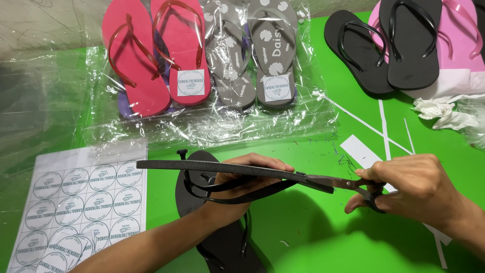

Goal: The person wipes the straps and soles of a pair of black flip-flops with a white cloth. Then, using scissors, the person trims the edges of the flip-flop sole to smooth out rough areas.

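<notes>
My left hand (242, 184) is closed around a black flip-flop (212, 167), fingers curled over its upper face and thumb hidden beneath, so the flat sole is held level and seen edge-on above the green table (313, 237). Its glossy black straps (222, 194) hang in a loop under the sole and cross my fingers. My right hand (414, 187) has its fingers pushed through the dark handles of a pair of scissors (338, 183) and drawn together; the metal blades lie nearly shut, their tips meeting the right end of the held sole.

A second black flip-flop (227, 242) lies flat on the table directly below the held one, partly hidden by my left forearm. At top left, a crinkled clear plastic sheet (212, 126) carries one red pair (151, 55) with translucent red straps and one grey pair (252, 55) printed with white flowers. One red and one grey flip-flop each bear a square white label at the heel. A purple edge shows beneath the red pair.

At top right I count two more black flip-flops (384, 45), matte soles with shiny straps, one resting on a pink flip-flop (462, 50). Crumpled white paper (444, 114) lies just below them. A sheet of round white stickers (81, 207), printed in rows, lies at lower left. Thin white paper strips (384, 131) and fine dark trimmings are scattered on the green surface between the plastic and my right hand.
</notes>
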